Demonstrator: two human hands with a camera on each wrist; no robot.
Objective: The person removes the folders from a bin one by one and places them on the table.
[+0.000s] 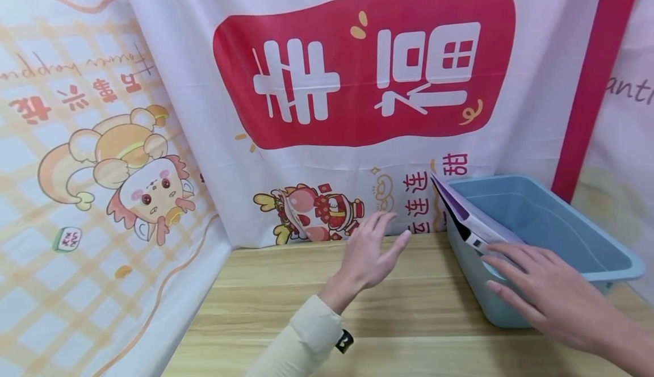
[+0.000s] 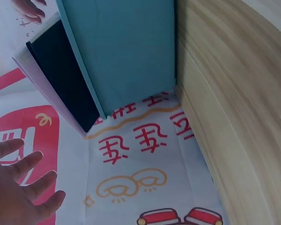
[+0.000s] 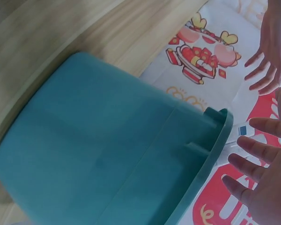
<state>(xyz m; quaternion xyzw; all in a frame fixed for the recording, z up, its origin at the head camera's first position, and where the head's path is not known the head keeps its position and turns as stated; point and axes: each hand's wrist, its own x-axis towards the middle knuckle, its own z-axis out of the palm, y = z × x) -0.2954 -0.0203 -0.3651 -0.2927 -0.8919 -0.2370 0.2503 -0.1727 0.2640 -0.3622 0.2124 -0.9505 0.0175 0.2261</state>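
A flat lilac and black item (image 1: 480,218) with a white edge, similar to a folder or book, stands tilted in the blue plastic bin (image 1: 472,286), its upper part leaning out past the rim. Over the item's near end is my right hand (image 1: 546,294), fingers spread and fairly straight beside the rim. The right wrist view shows those fingers (image 3: 255,150) extended, close to the white end with a small blue label. My left hand (image 1: 369,252) hovers above the table left of the bin, holding nothing. In the left wrist view the item's dark face (image 2: 65,77) slants outward from the bin.
The bin stands on a wood-grain table (image 1: 286,286), at its right side. Behind hangs a white cloth with a large red patch (image 1: 357,76) and cartoon prints. Another printed cloth (image 1: 92,195) borders the left side. A dark band (image 1: 344,341) shows at my left cuff.
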